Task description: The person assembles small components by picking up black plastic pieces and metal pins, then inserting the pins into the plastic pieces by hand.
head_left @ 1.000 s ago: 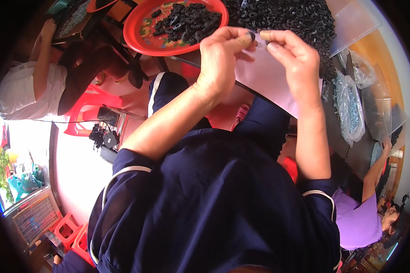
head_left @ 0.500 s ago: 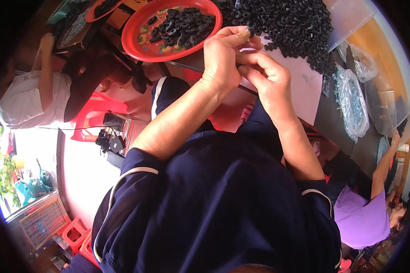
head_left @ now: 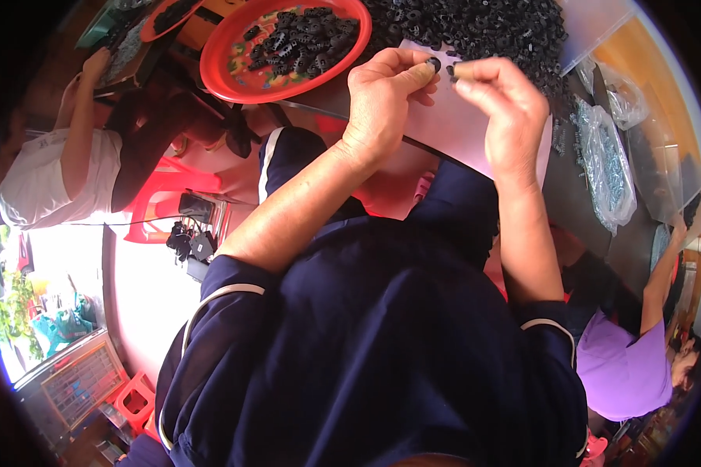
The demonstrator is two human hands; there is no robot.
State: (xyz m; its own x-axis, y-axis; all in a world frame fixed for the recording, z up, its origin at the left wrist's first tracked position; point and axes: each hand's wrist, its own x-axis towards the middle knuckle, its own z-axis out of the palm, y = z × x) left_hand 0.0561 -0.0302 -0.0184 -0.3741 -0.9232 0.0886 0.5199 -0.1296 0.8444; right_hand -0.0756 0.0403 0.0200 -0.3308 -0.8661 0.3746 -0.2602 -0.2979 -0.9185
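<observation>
My left hand point(head_left: 383, 97) is closed in a pinch. Between its thumb and forefinger sits a small round black plastic part point(head_left: 435, 64). Just to its right, the fingertips of my right hand point(head_left: 512, 109) grip a smaller black piece point(head_left: 451, 71), apart from the first one. Both hands are above a pink sheet point(head_left: 444, 132) on the table. Beyond them spreads a large heap of loose black plastic parts point(head_left: 475, 31). At the left, a red round tray point(head_left: 215, 78) with a flowered bottom holds many knobbly black pieces point(head_left: 308, 43).
On the right of the dark table lies a clear plastic bag point(head_left: 611, 179) of pale bluish small parts. Clear plastic panels point(head_left: 654, 167) stand beyond it. A person in white point(head_left: 58, 167) sits at the left, another in purple point(head_left: 623, 366) at the right. Red stools point(head_left: 136, 397) stand behind.
My right hand has moved right, away from the left, and now shows a small black piece at its fingertips. The left hand stays nearly in place with its black part.
</observation>
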